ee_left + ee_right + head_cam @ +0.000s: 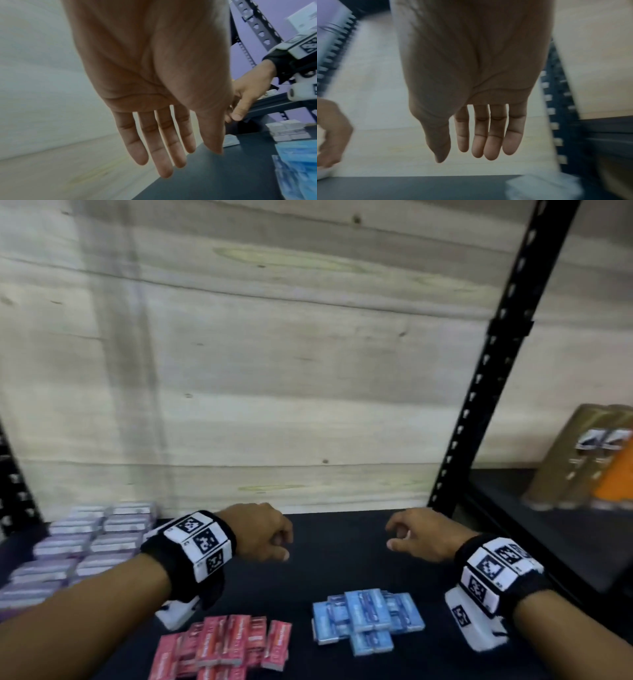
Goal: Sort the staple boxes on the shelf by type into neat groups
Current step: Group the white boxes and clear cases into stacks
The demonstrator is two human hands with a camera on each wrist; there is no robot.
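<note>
On the black shelf board [342, 546] my pale lilac staple boxes [85, 546] sit in rows at the left; the red cardboard boxes [226, 645] and blue ones [368, 616] lie in loose heaps nearer me. My left hand [260, 534] and right hand [419, 537] hover empty, fingers relaxed and slightly apart; a careless sweep could, I judge, topple either heap and mix the colours.

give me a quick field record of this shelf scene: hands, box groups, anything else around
left hand: empty, fingers relaxed, above the shelf
right hand: empty, fingers relaxed, above the shelf
shelf: dark surface, wooden wall behind
red boxes: loose pile, front centre
blue boxes: stacked cluster, right of the red
purple boxes: rows at the left
upright post: black, perforated
neighbouring shelf: brown and orange tubes
</note>
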